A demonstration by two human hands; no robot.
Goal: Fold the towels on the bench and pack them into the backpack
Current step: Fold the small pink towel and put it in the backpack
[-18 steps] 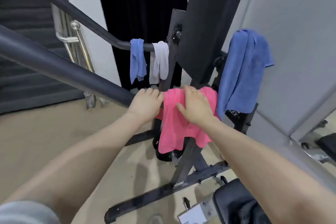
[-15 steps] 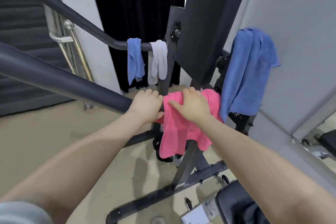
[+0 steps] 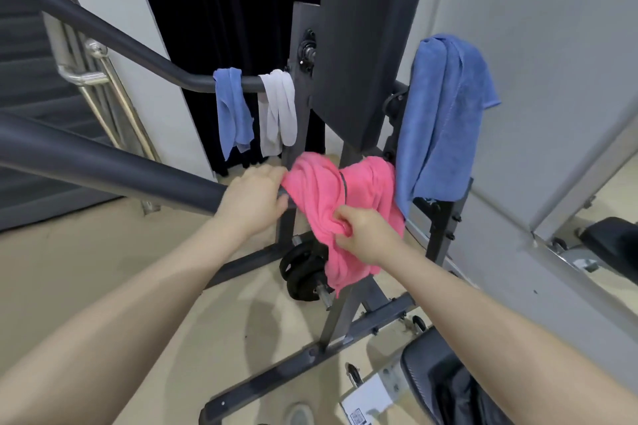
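Observation:
A pink towel [image 3: 321, 193] hangs over the near black bar [image 3: 114, 171] of the gym frame. My left hand [image 3: 253, 202] grips that bar right beside the towel's left edge and touches the cloth. My right hand [image 3: 362, 235] has its fingers curled into a bunch of the pink cloth lower down. A small blue towel [image 3: 233, 114] and a white towel [image 3: 279, 110] hang over the far bar. A large blue towel [image 3: 445, 114] drapes over the frame's right post. No backpack is in view.
The upright black back pad [image 3: 362, 38] stands behind the towels. Black weight plates [image 3: 303, 269] lie on the floor under the pink towel. A black seat pad [image 3: 445, 383] is at the bottom right. A stair rail [image 3: 93, 76] stands at the left.
My right hand has slid down from the top of the pink towel and now bunches its lower cloth. My left hand stays at the bar.

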